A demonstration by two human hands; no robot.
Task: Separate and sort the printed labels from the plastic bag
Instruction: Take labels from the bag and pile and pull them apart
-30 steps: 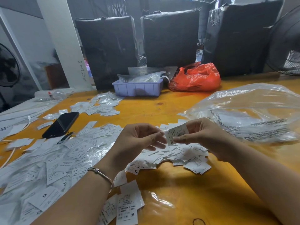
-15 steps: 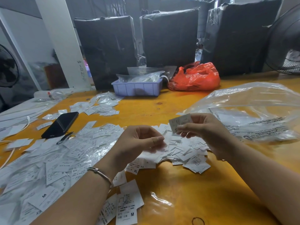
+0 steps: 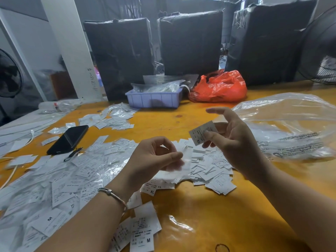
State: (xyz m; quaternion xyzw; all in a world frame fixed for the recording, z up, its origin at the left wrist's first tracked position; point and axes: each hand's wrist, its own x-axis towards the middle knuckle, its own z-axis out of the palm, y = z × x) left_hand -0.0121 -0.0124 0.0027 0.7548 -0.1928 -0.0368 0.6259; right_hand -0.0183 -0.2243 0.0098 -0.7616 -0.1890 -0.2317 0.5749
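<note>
My right hand [image 3: 236, 142] is raised over the yellow table [image 3: 209, 215] and pinches a small white label marked XS [image 3: 201, 132] between thumb and fingers. My left hand [image 3: 152, 159], fingers curled, pinches a blurred white or clear scrap [image 3: 186, 160] at its thumb tip. Beneath both hands lies a heap of loose printed labels [image 3: 216, 175]. A large clear plastic bag [image 3: 291, 124] with printing on it lies just right of my right hand. Many more labels and clear sleeves [image 3: 60, 180] cover the table to the left.
A black phone [image 3: 68, 139] lies among the left labels, a lilac tray [image 3: 154, 100] and a red bag [image 3: 220, 87] sit at the back. Black wrapped boxes [image 3: 189, 42] line the far edge. Fans stand left [image 3: 9, 73] and right [image 3: 323, 51]. A rubber band [image 3: 222, 248] lies near me.
The hands have pulled apart. My right hand lifted the XS label up and to the right; my left hand dropped a little with the scrap.
</note>
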